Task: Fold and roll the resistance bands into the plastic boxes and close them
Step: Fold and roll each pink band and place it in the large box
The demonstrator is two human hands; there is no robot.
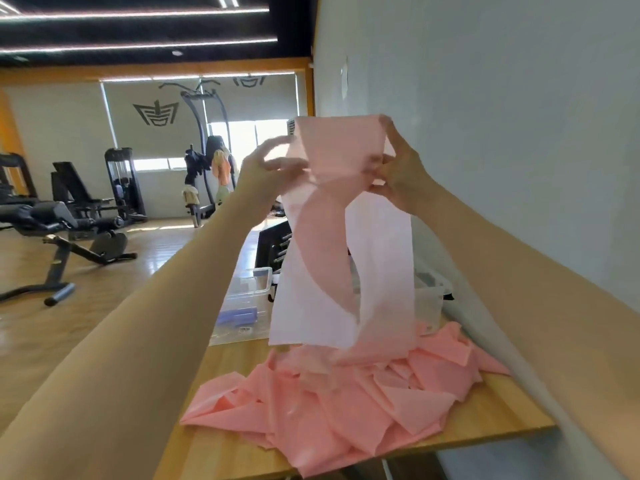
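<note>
Pink band (341, 150) hangs lifted from both hands, left hand (268, 164) and right hand (398, 171) pinching its top edges; the rest lies heaped at the table's (225, 445) near edge. 1 box (247, 299) apparently holds a rolled purple band (239, 317); folding has barely begun.

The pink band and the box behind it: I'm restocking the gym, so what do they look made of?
The pink resistance band looks like thin matte latex or similar rubber sheet: it drapes limply, creases sharply and lets light through where both hands lift it. The plastic box looks like clear, glossy hard plastic: a purple roll shows through its wall.
</note>
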